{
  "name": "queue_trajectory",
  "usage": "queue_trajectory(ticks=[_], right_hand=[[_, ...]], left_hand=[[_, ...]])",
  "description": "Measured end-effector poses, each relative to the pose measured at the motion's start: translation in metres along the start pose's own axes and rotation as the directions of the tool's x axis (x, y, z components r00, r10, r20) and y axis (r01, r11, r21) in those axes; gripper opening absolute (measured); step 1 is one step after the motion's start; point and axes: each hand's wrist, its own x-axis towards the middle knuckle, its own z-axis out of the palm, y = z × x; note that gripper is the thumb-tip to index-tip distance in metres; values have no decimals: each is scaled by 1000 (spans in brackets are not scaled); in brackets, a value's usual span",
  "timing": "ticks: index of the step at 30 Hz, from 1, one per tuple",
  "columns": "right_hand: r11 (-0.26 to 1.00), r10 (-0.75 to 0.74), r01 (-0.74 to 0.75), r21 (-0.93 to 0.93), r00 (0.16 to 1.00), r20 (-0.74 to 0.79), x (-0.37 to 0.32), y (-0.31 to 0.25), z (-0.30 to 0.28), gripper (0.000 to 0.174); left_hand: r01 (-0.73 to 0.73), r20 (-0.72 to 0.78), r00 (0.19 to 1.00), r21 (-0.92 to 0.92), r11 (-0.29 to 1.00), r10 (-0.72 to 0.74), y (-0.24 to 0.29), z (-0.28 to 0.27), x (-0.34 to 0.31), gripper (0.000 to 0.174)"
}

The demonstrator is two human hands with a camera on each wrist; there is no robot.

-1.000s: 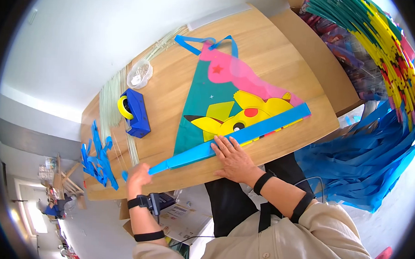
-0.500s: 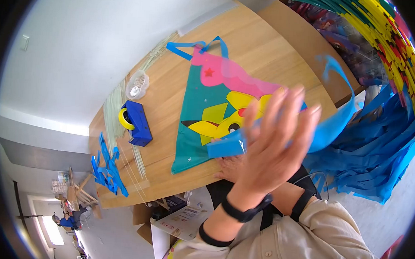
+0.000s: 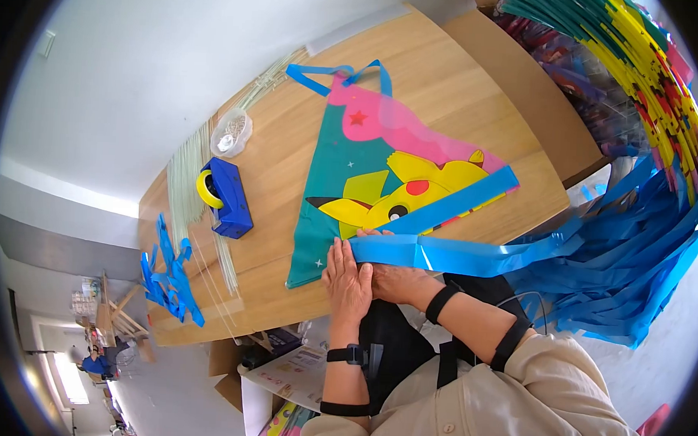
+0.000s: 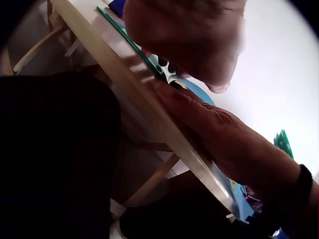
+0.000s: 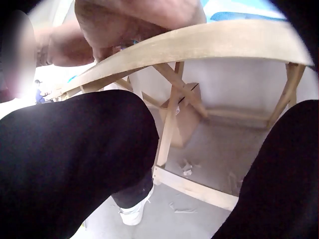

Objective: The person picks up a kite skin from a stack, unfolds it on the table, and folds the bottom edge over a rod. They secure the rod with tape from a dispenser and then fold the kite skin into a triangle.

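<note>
A triangular green and pink kite (image 3: pixel 326 201) with a yellow cartoon figure lies on the table (image 3: pixel 464 75). Along its near edge runs a flat blue strip (image 3: pixel 471 196); a second length of blue strip (image 3: pixel 472 256) stretches from the hands to the right. My left hand (image 3: pixel 348 284) lies at the left end of this length, fingers straight, thumb by its lower edge. Close beside it is my right hand (image 3: pixel 397 284), partly covered by the strip, its fingertips over the kite's edge. In the left wrist view the right hand (image 4: pixel 219 129) rests along the table edge.
A blue tape dispenser (image 3: pixel 233 201) with yellow tape and a clear tub (image 3: pixel 232 133) stand at the left. Thin pale rods (image 3: pixel 187 176) and blue scraps (image 3: pixel 167 280) lie beyond. Many blue strips (image 3: pixel 620 261) hang at the right, below stacked green and yellow sheets (image 3: pixel 636 67).
My left hand has left the strip's far left end, swung right with the strip, then come back beside the right hand. The strip now doubles back to the right.
</note>
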Motion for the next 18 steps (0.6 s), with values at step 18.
queue_trajectory(ticks=[18], right_hand=[[990,20,-34,135,994,108,-3,4,-3,81]], left_hand=[[32,-78,996,20,999,-31,0,8,0,59]])
